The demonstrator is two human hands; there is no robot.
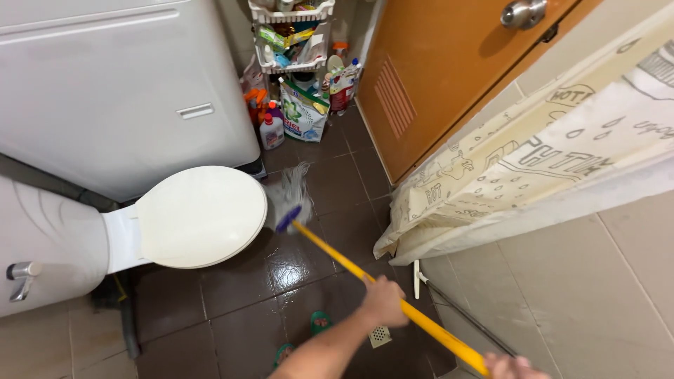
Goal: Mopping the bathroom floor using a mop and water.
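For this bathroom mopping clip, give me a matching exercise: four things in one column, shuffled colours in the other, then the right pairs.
Things:
1. mop handle
2. toilet lid
3. door
4. floor tiles

Colours:
A. dark brown
B. orange
C. yellow
D. white

Pairs: 1-C, 2-D, 3-B, 4-A

The left hand grips the handle partway along; the right hand holds its near end.

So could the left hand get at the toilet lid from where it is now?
Probably not right away. The left hand is wrapped around the yellow mop handle, and the closed toilet lid lies well ahead across bare wet floor. Nothing blocks the way.
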